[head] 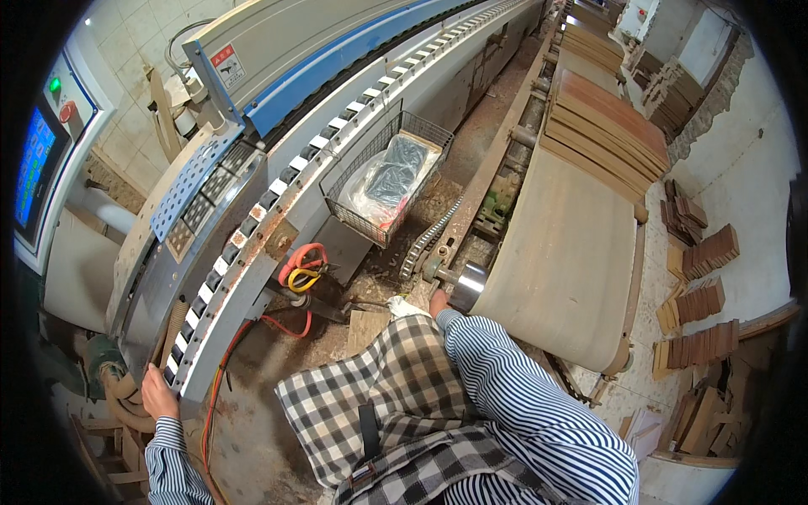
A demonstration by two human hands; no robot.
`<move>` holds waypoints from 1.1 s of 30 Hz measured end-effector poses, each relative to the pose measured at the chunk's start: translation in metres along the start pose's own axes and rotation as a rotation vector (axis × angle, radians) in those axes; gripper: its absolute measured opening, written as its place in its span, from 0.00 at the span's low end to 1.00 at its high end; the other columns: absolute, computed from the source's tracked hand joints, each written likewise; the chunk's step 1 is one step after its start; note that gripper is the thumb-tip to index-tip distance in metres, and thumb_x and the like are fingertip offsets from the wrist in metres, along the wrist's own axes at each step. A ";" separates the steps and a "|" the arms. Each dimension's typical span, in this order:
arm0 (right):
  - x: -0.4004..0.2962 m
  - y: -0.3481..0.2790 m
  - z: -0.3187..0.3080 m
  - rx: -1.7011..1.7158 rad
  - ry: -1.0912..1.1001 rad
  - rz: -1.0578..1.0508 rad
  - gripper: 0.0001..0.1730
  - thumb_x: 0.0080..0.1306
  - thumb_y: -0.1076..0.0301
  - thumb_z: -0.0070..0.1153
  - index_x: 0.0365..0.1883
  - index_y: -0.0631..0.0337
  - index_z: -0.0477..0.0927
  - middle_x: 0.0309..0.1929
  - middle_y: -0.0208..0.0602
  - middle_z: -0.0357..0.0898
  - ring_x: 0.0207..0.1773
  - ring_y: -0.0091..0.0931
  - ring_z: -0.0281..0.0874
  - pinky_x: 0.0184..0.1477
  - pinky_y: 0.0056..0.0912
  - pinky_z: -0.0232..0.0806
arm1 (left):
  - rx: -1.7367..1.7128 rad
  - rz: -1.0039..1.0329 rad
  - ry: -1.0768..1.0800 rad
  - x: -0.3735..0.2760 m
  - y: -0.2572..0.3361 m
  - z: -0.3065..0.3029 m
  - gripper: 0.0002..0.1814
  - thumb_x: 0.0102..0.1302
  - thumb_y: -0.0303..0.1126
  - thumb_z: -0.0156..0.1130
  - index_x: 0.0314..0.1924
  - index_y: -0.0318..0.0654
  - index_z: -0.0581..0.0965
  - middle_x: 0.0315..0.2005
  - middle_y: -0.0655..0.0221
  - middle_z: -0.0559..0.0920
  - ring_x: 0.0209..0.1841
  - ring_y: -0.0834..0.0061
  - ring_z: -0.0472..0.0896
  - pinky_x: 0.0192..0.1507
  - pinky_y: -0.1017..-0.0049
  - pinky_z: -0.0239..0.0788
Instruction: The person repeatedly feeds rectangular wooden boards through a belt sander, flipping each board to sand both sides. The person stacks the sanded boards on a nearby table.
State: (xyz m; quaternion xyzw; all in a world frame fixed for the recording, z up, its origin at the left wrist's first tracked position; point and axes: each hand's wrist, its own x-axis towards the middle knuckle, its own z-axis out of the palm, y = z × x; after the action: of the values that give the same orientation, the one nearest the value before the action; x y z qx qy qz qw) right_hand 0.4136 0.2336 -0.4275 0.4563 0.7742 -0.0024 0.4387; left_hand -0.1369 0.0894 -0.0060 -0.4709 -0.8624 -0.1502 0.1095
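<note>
My left hand (159, 392) rests against the near end of a long rail of black and white rollers (218, 268) on an edge-banding-type machine. Its fingertips touch the rail's end, and whether they grip it is unclear. My right hand (438, 302) is mostly hidden by its striped sleeve. It is beside the shiny metal roller (472, 285) at the near end of a belt conveyor (562, 259). A white cloth (405, 308) lies just left of that hand. Between my arms hangs a checked apron (404, 372).
A wire basket (386, 235) with plastic-wrapped items hangs off the rail. Below it are red-handled scissors (303, 262) and red air hoses (218, 391). Stacked wood panels (606, 126) sit farther along the belt. Wood pieces (697, 347) stand along the right wall. A lit control screen (35, 164) is at left.
</note>
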 end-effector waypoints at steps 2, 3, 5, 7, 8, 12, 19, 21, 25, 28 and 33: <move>0.015 -0.008 0.008 0.023 -0.021 -0.002 0.10 0.62 0.69 0.46 0.33 0.56 0.81 0.36 0.40 0.77 0.37 0.34 0.71 0.32 0.42 0.57 | 0.004 -0.003 -0.015 0.000 0.005 -0.003 0.29 0.70 0.48 0.36 0.32 0.29 0.77 0.32 0.52 0.79 0.36 0.52 0.74 0.40 0.59 0.61; 0.024 -0.012 0.014 0.035 -0.027 -0.001 0.10 0.62 0.68 0.45 0.34 0.55 0.81 0.38 0.39 0.77 0.38 0.34 0.71 0.33 0.42 0.57 | 0.005 -0.001 -0.026 0.001 0.009 -0.005 0.29 0.70 0.48 0.36 0.32 0.29 0.78 0.32 0.52 0.79 0.36 0.52 0.74 0.40 0.59 0.61; 0.043 -0.020 0.017 0.011 -0.032 -0.023 0.11 0.63 0.68 0.45 0.37 0.54 0.80 0.40 0.39 0.76 0.40 0.34 0.70 0.35 0.42 0.58 | 0.018 -0.036 -0.022 -0.011 -0.002 -0.009 0.29 0.70 0.48 0.36 0.32 0.29 0.78 0.32 0.52 0.79 0.36 0.52 0.74 0.40 0.59 0.62; 0.059 -0.025 0.033 0.031 -0.039 0.004 0.11 0.64 0.68 0.45 0.40 0.53 0.80 0.42 0.38 0.76 0.42 0.34 0.70 0.37 0.42 0.59 | 0.008 0.004 0.019 -0.003 -0.002 -0.002 0.29 0.70 0.48 0.36 0.32 0.29 0.78 0.32 0.52 0.79 0.36 0.52 0.74 0.40 0.59 0.62; 0.066 -0.027 0.041 0.037 -0.041 0.013 0.12 0.65 0.68 0.45 0.41 0.53 0.80 0.43 0.38 0.76 0.43 0.34 0.70 0.38 0.42 0.59 | 0.004 0.013 0.021 0.000 0.001 -0.002 0.29 0.70 0.47 0.36 0.32 0.29 0.78 0.32 0.52 0.79 0.36 0.52 0.74 0.40 0.59 0.62; 0.071 -0.029 0.044 0.040 -0.043 0.021 0.13 0.65 0.68 0.44 0.43 0.54 0.80 0.45 0.38 0.76 0.45 0.34 0.70 0.39 0.43 0.60 | 0.001 0.016 0.035 0.000 0.000 0.000 0.29 0.70 0.47 0.36 0.32 0.29 0.78 0.33 0.52 0.79 0.36 0.51 0.74 0.40 0.58 0.62; 0.058 -0.021 0.030 0.063 -0.064 -0.071 0.15 0.66 0.67 0.44 0.46 0.56 0.79 0.49 0.37 0.75 0.48 0.35 0.70 0.41 0.43 0.61 | 0.021 -0.025 -0.004 -0.007 0.001 -0.004 0.29 0.70 0.48 0.36 0.33 0.29 0.78 0.33 0.51 0.79 0.36 0.51 0.74 0.39 0.58 0.62; 0.068 -0.025 0.038 0.040 -0.065 -0.075 0.15 0.67 0.66 0.43 0.47 0.56 0.79 0.50 0.37 0.75 0.48 0.34 0.70 0.41 0.42 0.61 | 0.023 -0.014 0.011 -0.007 0.001 -0.005 0.29 0.70 0.48 0.36 0.33 0.29 0.78 0.33 0.52 0.79 0.36 0.52 0.74 0.39 0.58 0.62; 0.091 -0.032 0.054 0.020 -0.036 -0.036 0.14 0.67 0.67 0.43 0.47 0.55 0.79 0.50 0.36 0.75 0.47 0.33 0.70 0.41 0.41 0.60 | 0.000 0.001 -0.041 -0.001 0.004 -0.007 0.29 0.70 0.48 0.36 0.33 0.30 0.78 0.32 0.52 0.80 0.36 0.52 0.75 0.39 0.58 0.62; 0.090 -0.034 0.058 0.058 -0.059 -0.037 0.14 0.66 0.68 0.44 0.46 0.55 0.79 0.49 0.36 0.75 0.47 0.33 0.70 0.41 0.41 0.60 | 0.020 0.013 -0.002 0.003 0.004 -0.004 0.29 0.70 0.48 0.35 0.33 0.30 0.78 0.32 0.53 0.80 0.35 0.53 0.75 0.39 0.59 0.62; 0.046 -0.017 0.020 0.121 -0.064 -0.019 0.14 0.67 0.68 0.40 0.46 0.58 0.76 0.49 0.40 0.74 0.48 0.36 0.70 0.43 0.43 0.61 | 0.006 0.008 0.019 -0.005 -0.006 0.000 0.30 0.70 0.48 0.35 0.34 0.30 0.78 0.33 0.53 0.80 0.36 0.53 0.75 0.39 0.59 0.63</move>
State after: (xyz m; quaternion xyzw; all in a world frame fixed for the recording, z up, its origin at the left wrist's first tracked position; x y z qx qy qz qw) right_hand 0.4059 0.2480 -0.4784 0.4742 0.7626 -0.0680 0.4347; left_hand -0.1393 0.0820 -0.0086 -0.4726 -0.8598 -0.1517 0.1196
